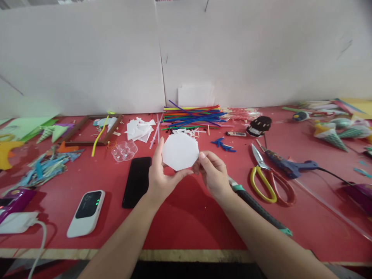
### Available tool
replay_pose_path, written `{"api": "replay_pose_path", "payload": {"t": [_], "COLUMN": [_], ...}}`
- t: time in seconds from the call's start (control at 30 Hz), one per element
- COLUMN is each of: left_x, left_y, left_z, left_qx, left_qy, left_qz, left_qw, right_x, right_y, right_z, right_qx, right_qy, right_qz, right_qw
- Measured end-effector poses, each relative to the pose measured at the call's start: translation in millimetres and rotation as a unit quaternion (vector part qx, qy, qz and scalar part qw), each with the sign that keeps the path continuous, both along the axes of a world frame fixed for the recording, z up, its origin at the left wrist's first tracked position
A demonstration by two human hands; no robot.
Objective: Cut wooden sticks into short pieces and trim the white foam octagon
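Note:
Both hands hold a flat white polygon-shaped piece (180,151) above the middle of the red table (186,217). My left hand (159,176) grips its left and lower edge with thumb and fingers. My right hand (213,173) pinches its right edge, fingers closed. Just behind the piece lies a pile of coloured straws (193,115) and small white offcuts (140,129).
A black phone (136,181) and a white pocket router (86,212) lie to the left. Right of my hands are a green-and-black handled tool (258,209), yellow-and-red scissors (269,180) and a blue glue gun (287,164). Paper cones (331,137) and scraps (43,166) sit at both sides.

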State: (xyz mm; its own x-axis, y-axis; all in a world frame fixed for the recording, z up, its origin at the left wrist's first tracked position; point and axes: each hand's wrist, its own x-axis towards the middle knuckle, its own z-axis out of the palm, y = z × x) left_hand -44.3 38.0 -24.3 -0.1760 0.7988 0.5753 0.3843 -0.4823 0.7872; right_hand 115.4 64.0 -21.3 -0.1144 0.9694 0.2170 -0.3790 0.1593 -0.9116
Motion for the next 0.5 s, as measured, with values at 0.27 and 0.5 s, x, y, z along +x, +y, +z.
{"api": "replay_pose_path", "payload": {"t": [0.27,0.5], "left_x": [-0.3,-0.6], "left_y": [-0.8,1.3], "left_z": [0.0,-2.8], "left_qx": [-0.009,-0.007], "left_qy": [-0.002,-0.001], "left_qz": [0.001,0.019], "left_qw": [1.000,1.000], "right_x": [0.7,-0.9], "right_y": [0.0,0.7], "right_z": [-2.3,-0.3], "right_qx": [0.003,-0.006], "right_qy": [-0.007,-0.039], "right_qz": [0.006,-0.016], "right_qw": [1.000,0.999]}}
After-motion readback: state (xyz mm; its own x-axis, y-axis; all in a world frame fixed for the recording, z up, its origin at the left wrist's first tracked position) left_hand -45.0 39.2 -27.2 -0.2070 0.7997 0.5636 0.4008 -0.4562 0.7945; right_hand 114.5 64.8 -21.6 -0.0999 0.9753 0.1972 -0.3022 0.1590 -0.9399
